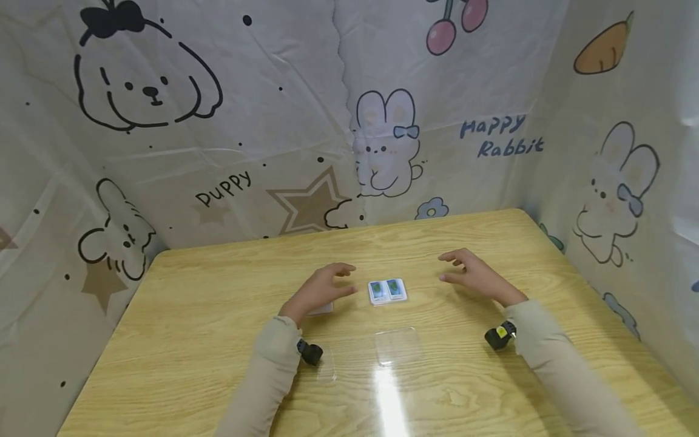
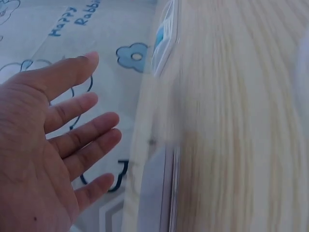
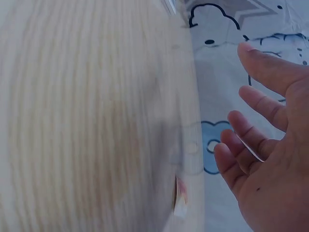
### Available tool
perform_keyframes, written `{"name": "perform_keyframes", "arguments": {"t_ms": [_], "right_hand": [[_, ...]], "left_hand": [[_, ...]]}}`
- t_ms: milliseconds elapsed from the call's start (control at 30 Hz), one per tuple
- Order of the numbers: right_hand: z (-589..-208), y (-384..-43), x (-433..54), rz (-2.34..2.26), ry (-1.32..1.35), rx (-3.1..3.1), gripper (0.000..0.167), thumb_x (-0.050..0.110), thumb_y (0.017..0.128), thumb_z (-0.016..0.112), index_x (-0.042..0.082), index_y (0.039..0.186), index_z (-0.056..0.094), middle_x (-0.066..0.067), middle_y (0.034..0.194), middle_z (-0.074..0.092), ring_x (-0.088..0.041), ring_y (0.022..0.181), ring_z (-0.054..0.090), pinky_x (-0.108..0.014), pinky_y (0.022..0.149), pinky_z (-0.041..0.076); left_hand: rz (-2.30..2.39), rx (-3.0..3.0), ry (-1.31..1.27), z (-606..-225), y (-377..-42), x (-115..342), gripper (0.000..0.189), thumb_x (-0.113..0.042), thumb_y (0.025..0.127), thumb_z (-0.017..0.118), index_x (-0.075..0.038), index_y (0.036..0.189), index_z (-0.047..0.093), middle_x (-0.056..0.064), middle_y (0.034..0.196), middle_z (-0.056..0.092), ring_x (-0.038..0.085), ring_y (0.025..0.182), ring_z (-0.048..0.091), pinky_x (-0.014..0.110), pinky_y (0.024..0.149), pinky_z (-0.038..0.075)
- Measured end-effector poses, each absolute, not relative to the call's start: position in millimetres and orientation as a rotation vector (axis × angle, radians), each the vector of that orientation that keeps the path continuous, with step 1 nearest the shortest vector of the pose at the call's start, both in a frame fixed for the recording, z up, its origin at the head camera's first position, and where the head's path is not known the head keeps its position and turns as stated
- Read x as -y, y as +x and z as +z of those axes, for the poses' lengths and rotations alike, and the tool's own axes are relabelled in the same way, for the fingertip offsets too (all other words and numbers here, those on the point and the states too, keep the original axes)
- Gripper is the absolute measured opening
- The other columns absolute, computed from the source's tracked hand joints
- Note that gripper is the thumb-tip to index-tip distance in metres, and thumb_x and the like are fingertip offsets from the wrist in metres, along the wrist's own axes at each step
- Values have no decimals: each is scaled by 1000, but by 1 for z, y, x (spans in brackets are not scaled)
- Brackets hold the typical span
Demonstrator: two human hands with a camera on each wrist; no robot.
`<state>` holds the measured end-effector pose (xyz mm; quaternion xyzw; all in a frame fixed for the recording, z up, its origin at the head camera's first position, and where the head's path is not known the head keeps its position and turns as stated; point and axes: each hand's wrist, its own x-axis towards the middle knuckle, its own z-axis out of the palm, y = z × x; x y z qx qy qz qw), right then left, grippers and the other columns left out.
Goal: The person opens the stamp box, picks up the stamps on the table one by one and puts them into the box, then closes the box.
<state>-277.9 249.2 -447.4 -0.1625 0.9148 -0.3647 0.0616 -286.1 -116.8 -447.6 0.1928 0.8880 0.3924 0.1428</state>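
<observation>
Two small cards [image 1: 388,291] with blue and green pictures lie side by side, pale-bordered, near the table's middle in the head view. Just left of them my left hand [image 1: 322,288] hovers with relaxed, spread fingers, holding nothing. Beneath that wrist lies a pale flat stack [image 1: 322,308], partly hidden by the hand; the left wrist view shows its layered edge [image 2: 174,193]. My right hand [image 1: 472,276] is held above the table, right of the cards and apart from them, its fingers loosely bent around nothing. Nearer the front lies a clear, rectangular plastic piece [image 1: 398,346].
Another transparent piece [image 1: 326,367] lies beside the left wrist camera [image 1: 310,352]. A small orange and white object [image 3: 180,195] sits below the right hand in the right wrist view. Printed curtains [image 1: 306,121] stand behind the wooden table [image 1: 191,340] and along its sides.
</observation>
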Motion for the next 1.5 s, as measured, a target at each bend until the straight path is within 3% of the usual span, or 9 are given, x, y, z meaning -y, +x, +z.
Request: {"name": "perform_keyframes", "arguments": {"t_ms": [300, 633, 867, 1200, 1500], "right_hand": [[-440, -277, -274, -1082, -436, -2787, 58, 28, 95, 63, -4, 139, 45, -29, 139, 40, -48, 125, 40, -61, 99, 39], [-446, -278, -294, -972, -388, -2812, 64, 30, 92, 66, -7, 139, 43, -34, 137, 38, -51, 121, 41, -61, 96, 42], [-449, -277, -301, -888, -357, -2812, 69, 30, 92, 66, -14, 138, 41, -38, 134, 39, -54, 120, 43, -63, 99, 40], [-457, -278, -305, -835, -286, -2812, 67, 28, 91, 67, -11, 139, 41, -37, 136, 36, -52, 123, 34, -65, 103, 31], [-460, -283, -306, -736, -292, -2862, 62, 27, 90, 68, -12, 134, 48, -37, 130, 39, -50, 115, 39, -63, 98, 37]], "left_hand": [[1082, -2596, 535, -450, -286, 157, 59, -34, 90, 68, -15, 142, 47, 12, 151, 40, 36, 142, 34, 56, 113, 31], [1045, -2606, 528, -456, -278, 192, 79, -45, 82, 74, -12, 146, 42, 16, 155, 33, 39, 143, 28, 58, 113, 29], [1074, -2595, 473, -461, -273, 206, 78, -40, 80, 77, -13, 145, 43, 15, 154, 34, 38, 144, 27, 57, 115, 26], [1094, -2578, 468, -468, -272, 212, 79, -43, 80, 76, -12, 144, 43, 16, 154, 34, 39, 144, 26, 58, 116, 24], [1083, -2600, 493, -473, -272, 218, 77, -41, 80, 77, -7, 142, 45, 17, 154, 34, 40, 144, 28, 57, 115, 25]]}}
